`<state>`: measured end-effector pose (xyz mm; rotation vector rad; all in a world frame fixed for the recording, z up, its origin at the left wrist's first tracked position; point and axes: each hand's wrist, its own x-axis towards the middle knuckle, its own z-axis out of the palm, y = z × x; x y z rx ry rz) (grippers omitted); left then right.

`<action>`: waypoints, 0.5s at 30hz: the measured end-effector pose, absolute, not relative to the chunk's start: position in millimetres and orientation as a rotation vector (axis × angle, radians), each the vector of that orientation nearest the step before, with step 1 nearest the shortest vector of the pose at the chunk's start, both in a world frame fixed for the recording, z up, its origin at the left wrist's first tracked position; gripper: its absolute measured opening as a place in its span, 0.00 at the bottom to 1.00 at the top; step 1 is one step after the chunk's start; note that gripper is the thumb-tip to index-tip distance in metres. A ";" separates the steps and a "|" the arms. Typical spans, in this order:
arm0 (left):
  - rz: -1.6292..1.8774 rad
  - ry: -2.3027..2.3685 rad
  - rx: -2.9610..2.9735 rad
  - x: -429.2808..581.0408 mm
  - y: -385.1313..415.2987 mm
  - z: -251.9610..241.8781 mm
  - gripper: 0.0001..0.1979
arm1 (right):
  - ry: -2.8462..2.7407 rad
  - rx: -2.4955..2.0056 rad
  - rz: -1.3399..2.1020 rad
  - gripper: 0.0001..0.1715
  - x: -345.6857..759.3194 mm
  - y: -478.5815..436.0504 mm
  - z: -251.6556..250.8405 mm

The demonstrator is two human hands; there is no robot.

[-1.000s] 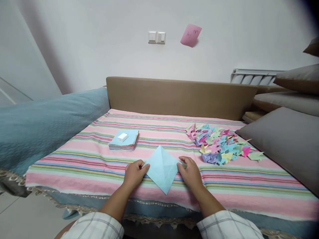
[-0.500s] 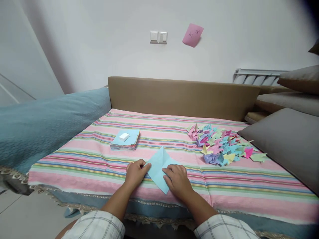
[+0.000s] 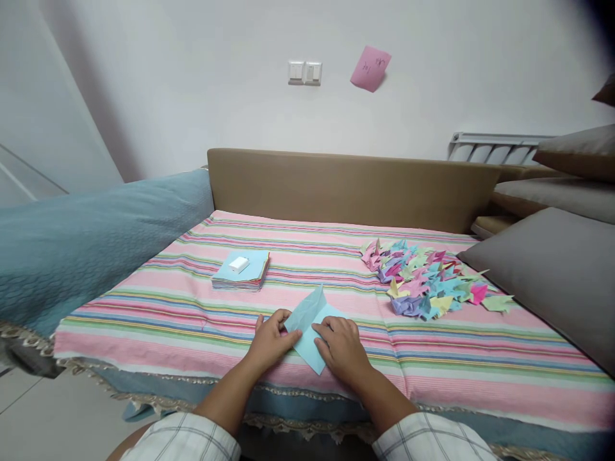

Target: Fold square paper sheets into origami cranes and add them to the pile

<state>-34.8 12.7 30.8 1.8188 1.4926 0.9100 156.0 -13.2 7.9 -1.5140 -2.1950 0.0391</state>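
A light-blue sheet of origami paper (image 3: pixel 307 349) lies on the striped cloth, partly folded, with its left part lifted and tilted inward. My left hand (image 3: pixel 273 339) pinches the left corner between thumb and fingers. On the right part of the sheet rests my right hand (image 3: pixel 342 346), its fingers bent and pressing the paper against the cloth; it covers the right corner. Beyond my left hand is a stack of square coloured paper (image 3: pixel 240 275) with a small white block (image 3: pixel 239 264) on top.
Many folded paper pieces (image 3: pixel 427 282) in several colours are heaped at the right on the striped cloth (image 3: pixel 307 243). Grey cushions (image 3: pixel 552 262) stand along the right side. A brown backrest (image 3: pixel 350 189) runs along the wall, and a blue-covered armrest (image 3: pixel 106 224) borders the left.
My left hand has moved slightly right, lifting the sheet's left corner off the cloth and bending it inward. My right hand stays in place on the paper.
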 end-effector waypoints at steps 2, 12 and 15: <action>0.833 1.458 1.881 -33.7 10.4 32.3 0.15 | -2.191 -1.510 0.040 0.16 156.2 -13.3 7.6; 0.700 1.463 2.013 -30.3 3.2 32.2 0.14 | -2.181 -1.495 0.050 0.17 157.7 -11.9 5.3; 0.687 1.471 2.074 -29.2 0.4 31.8 0.13 | -2.185 -1.490 0.055 0.17 157.5 -10.9 4.4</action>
